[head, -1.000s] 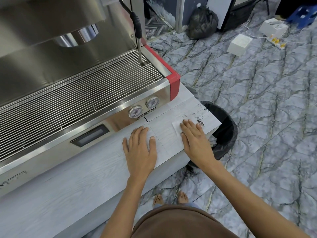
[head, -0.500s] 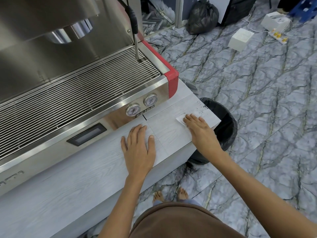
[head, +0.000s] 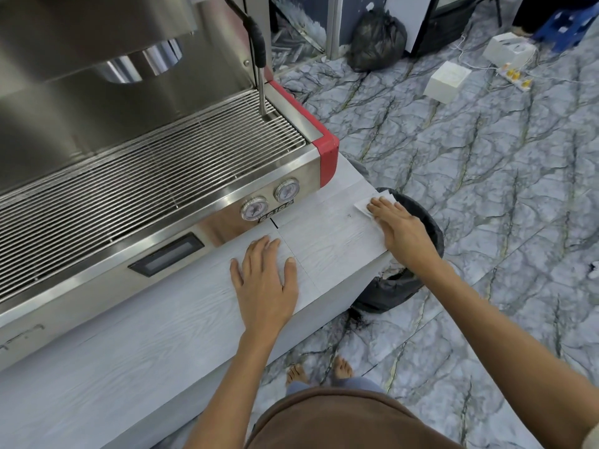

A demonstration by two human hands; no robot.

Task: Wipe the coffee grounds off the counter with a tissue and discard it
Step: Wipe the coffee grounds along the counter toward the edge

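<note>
Tissue point(head: 364, 205) lies flat at the counter point(head: 327, 234) end farthest from the espresso machine point(head: 155, 176), pinned under your right hand point(head: 400, 231)'s flat, extended fingers, directly above the black-lined bin point(head: 431, 228). Your left hand point(head: 264, 280) rests palm-down and empty, fingers spread, just in front of the machine. Its badge lettering beneath the gauges point(head: 270, 200) is too blurred to read.

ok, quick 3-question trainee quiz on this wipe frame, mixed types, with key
1. True or false: the left hand presses on the tissue.
2. Which sits below the counter end? A) bin B) stool C) box
3. Fill in: the right hand lies flat on the ____.

Key: 1 false, it rests on bare counter; 2 A; 3 tissue.
</note>
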